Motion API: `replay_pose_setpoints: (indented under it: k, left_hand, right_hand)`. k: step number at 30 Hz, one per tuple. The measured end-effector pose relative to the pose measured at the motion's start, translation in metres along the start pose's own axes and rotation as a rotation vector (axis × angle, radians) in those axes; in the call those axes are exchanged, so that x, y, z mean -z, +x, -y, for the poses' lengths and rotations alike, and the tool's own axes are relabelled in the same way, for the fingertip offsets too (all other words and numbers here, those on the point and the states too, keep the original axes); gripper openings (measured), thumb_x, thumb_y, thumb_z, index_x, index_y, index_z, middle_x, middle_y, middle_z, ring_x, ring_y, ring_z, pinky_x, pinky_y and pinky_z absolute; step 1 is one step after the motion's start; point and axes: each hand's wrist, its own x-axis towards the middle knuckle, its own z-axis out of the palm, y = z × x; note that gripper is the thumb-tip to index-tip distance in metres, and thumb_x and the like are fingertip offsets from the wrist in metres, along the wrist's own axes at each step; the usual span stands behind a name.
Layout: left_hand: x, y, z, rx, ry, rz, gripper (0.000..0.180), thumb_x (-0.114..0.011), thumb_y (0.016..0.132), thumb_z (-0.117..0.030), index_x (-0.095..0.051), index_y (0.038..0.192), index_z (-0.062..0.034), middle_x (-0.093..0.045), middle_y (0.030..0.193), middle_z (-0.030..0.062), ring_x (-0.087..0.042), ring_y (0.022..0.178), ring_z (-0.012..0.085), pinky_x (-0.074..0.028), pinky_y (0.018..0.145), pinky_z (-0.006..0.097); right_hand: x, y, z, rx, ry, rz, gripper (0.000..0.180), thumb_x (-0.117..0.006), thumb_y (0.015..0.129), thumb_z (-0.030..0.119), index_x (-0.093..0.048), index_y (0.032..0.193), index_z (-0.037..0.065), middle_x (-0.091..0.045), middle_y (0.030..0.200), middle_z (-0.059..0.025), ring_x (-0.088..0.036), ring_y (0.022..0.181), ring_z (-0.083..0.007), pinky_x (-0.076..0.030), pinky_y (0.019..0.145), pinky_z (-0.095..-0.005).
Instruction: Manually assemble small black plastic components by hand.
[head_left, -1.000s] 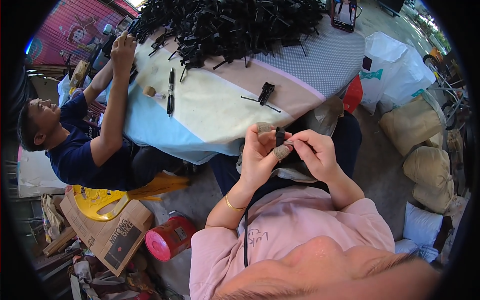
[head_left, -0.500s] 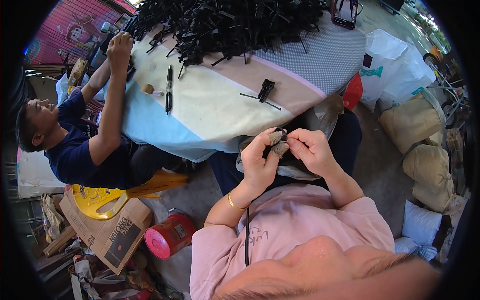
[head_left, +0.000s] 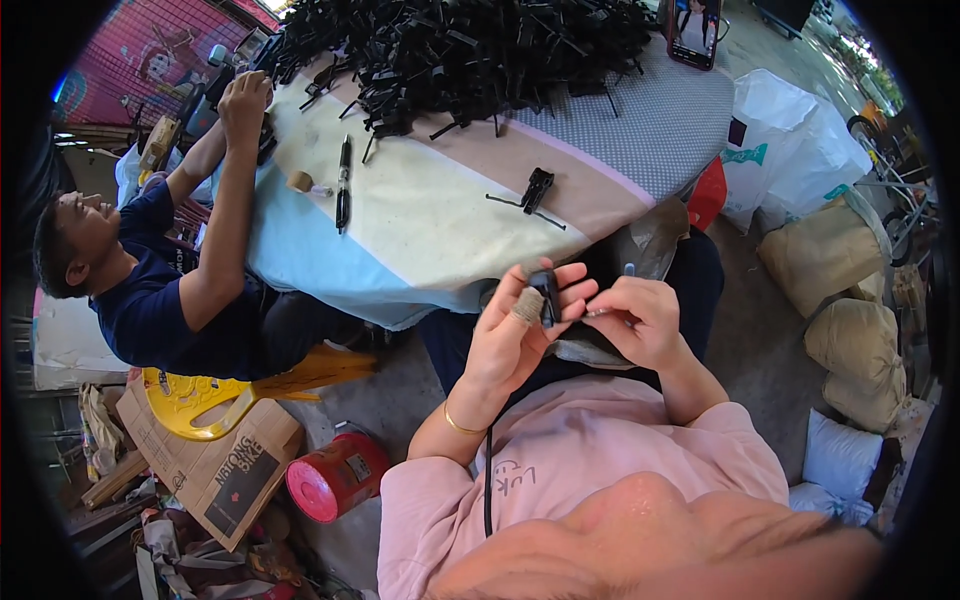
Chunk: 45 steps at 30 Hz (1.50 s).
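Item: one black piece point(head_left: 546, 297), lying within the left hand point(head_left: 503, 342), just off the near edge of the surface point(head_left: 400, 225).

Left hand: thumb and fingers holding the piece, outer fingers now spreading, whereas half a second ago they were curling tightly around it; thumb wearing a tan wrap point(head_left: 527, 306).

Right hand point(head_left: 648, 318): fingers curling inward, standing just beside the left fingertips; whether thumb and forefinger are meeting or gripping anything, cannot tell.

Bearing on the work: the looser left hold is leaving the piece more exposed, suggesting a pause in close fingertip handling.

Also on the surface: black pile point(head_left: 450, 65), lying beyond; single black piece point(head_left: 537, 190), lying apart; pen point(head_left: 344, 185).
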Motion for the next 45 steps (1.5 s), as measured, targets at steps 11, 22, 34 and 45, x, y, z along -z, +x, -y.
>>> replay_pose_setpoints:
  k: [11, 22, 34, 45]
  left_hand:
    - [0.0, -0.01, 0.002, -0.09, 0.86, 0.108, 0.044, -0.05, 0.084, -0.001, -0.035, 0.126, 0.001, -0.054, 0.106, 0.0086, -0.054, 0.09, 0.0113, -0.046, 0.078, 0.023]
    - [0.007, 0.001, 0.009, -0.134, 0.815, -0.049, 0.041, -0.058, 0.079, 0.005, -0.044, 0.117, 0.0036, -0.055, 0.106, 0.0077, -0.054, 0.094, 0.0109, -0.045, 0.081, 0.024]
    - [0.004, 0.0, 0.009, -0.211, 0.817, -0.052, 0.036, -0.056, 0.081, 0.004, -0.045, 0.116, 0.0031, -0.055, 0.109, 0.0105, -0.054, 0.093, 0.0116, -0.045, 0.081, 0.022]
    - [0.017, -0.003, 0.022, -0.543, 1.195, -0.069, 0.018, -0.057, 0.077, 0.009, -0.054, 0.095, 0.0035, -0.057, 0.104, 0.0121, -0.055, 0.087, 0.0107, -0.047, 0.072, 0.022]
  right_hand:
    - [-0.003, -0.008, 0.001, -0.591, 0.566, 0.082, 0.014, -0.066, 0.073, 0.002, -0.055, 0.082, 0.001, -0.057, 0.07, -0.0014, -0.051, 0.062, -0.0024, -0.041, 0.055, -0.0165]
    - [-0.012, -0.004, -0.006, -0.644, 0.628, 0.125, 0.012, -0.052, 0.085, 0.006, -0.057, 0.092, -0.002, -0.053, 0.071, 0.0029, -0.045, 0.059, -0.0011, -0.035, 0.051, -0.0152]
    - [0.003, 0.004, 0.001, -0.586, 0.385, 0.263, 0.011, -0.057, 0.081, 0.005, -0.061, 0.088, -0.003, -0.06, 0.067, -0.0046, -0.053, 0.058, -0.006, -0.041, 0.052, -0.0195]
    - [-0.015, -0.007, -0.003, -0.498, 0.32, 0.124, 0.013, -0.058, 0.081, 0.006, -0.062, 0.089, -0.003, -0.064, 0.075, -0.0105, -0.06, 0.065, -0.0121, -0.046, 0.058, -0.0227]
